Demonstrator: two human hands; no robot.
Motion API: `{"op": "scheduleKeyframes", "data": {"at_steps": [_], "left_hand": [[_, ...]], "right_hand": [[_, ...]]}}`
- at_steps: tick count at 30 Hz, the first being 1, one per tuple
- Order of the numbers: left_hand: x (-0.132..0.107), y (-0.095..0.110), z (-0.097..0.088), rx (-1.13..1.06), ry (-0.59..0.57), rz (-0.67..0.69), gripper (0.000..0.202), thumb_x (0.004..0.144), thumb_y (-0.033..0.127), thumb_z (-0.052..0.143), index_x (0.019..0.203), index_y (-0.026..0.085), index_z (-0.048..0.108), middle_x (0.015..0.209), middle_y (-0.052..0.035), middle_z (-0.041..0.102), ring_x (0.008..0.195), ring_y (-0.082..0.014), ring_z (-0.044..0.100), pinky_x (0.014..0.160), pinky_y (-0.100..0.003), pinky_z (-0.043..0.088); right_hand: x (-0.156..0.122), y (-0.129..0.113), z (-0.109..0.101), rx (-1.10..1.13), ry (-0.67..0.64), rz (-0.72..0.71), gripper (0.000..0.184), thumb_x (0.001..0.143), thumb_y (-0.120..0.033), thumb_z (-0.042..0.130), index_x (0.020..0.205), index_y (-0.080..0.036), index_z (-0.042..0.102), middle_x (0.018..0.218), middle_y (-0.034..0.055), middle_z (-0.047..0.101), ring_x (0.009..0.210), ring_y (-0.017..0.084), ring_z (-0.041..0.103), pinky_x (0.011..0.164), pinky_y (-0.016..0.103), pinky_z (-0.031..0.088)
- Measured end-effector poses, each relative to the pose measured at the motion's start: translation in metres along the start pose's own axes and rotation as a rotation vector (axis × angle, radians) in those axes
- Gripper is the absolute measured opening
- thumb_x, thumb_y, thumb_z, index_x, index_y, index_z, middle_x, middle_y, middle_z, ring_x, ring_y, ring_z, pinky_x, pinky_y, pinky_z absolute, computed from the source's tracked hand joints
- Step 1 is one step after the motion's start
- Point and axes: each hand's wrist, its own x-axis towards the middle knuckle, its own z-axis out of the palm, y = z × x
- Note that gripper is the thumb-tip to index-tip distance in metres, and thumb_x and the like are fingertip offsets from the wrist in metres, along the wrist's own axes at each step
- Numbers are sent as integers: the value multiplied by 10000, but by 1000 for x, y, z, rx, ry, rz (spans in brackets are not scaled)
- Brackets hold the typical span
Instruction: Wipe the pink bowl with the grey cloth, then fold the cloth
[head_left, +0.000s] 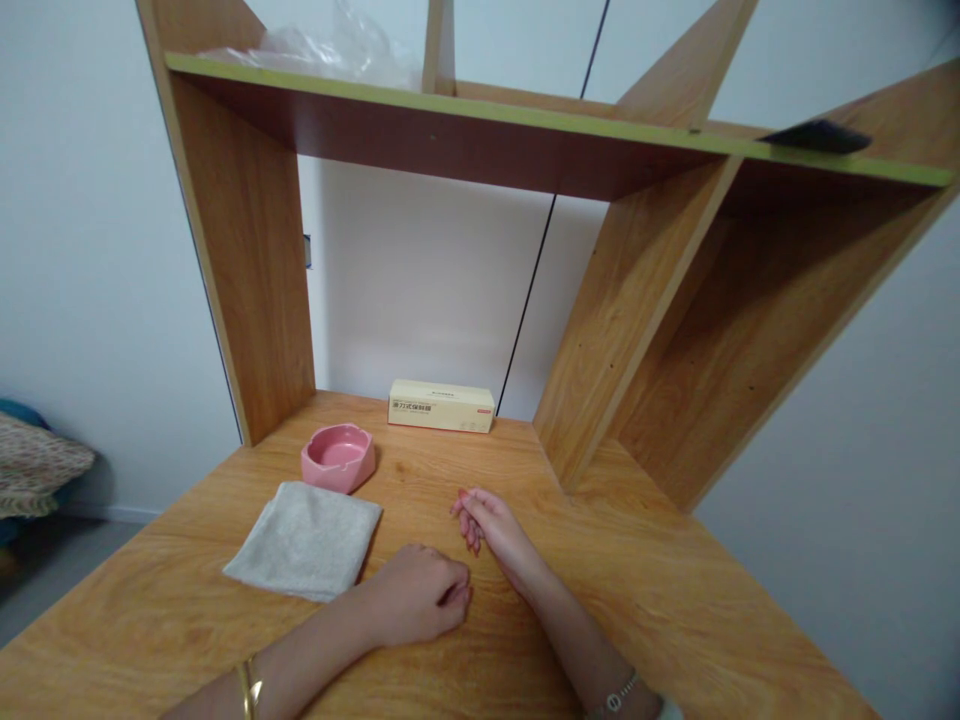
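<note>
My left hand (421, 596) rests on the wooden desk as a loose fist, with no object showing in it. A gold bracelet (247, 688) circles that wrist. Just beyond and to its right, my right hand (486, 522) lies on its side, fingers loosely curled and somewhat apart, holding nothing. To the left of both hands is a folded grey cloth (307, 540), with the left hand and forearm close to its right corner. Directly behind the cloth stands a pink faceted ashtray-like bowl (339, 475). Farther back, a long cream box (441, 407) with printed characters lies near the wall.
A wooden shelf unit (480, 125) rises from the desk (645, 600), its side panel (247, 270) on the left and an upright divider (630, 320) on the right. Clear plastic wrapping (337, 50) and a dark flat object (817, 137) lie on the upper shelf.
</note>
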Motion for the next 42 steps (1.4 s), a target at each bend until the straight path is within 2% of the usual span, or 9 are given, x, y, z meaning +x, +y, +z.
{"op": "scheduleKeyframes", "data": {"at_steps": [42], "left_hand": [[-1,0,0,-26,19,4,205,792,223,398,724,194,589,697,-14,648,624,-135,565,559,-207,364]], "right_hand": [[0,1,-1,-35,-7,-11,437,631,-604,520,665,-168,517,419,-67,457,320,56,398,330,177,272]]}}
